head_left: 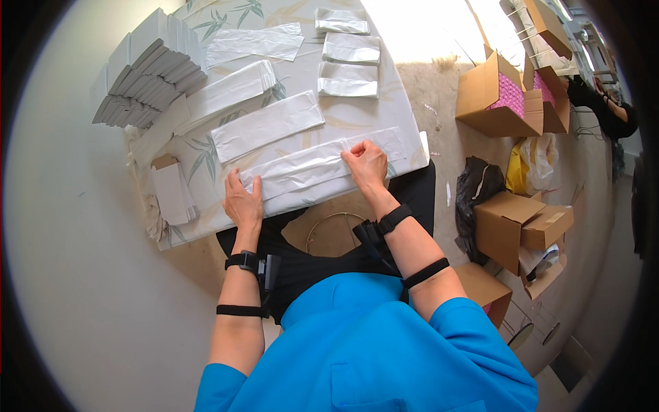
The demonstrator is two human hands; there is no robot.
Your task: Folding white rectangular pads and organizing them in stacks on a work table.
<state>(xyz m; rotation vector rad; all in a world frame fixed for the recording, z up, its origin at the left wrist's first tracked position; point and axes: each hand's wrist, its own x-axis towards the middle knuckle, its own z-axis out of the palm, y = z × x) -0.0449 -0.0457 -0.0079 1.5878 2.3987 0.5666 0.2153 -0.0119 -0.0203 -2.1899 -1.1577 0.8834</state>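
In front of me, along the table's near edge, lies a long, wrinkled strip of thin white sheet (295, 169); whether it is paper or plastic film I cannot tell. My left hand (243, 201) rests at its left end, thumb and fingers apart. Farther right, my right hand (368, 165) pinches the strip between thumb and fingers. A paler, flat sheet (390, 141) extends beyond it to the right. Just past the strip is a flat white stack (268, 126), with another layered white stack (230, 95) behind it.
White folded cartons (147, 72) are piled at the table's far left, and more stand in a small open box (173, 191). Three short folded white bundles (348, 80) line the far right. Cardboard boxes (504, 230) and a black bag (473, 199) sit on the floor at right.
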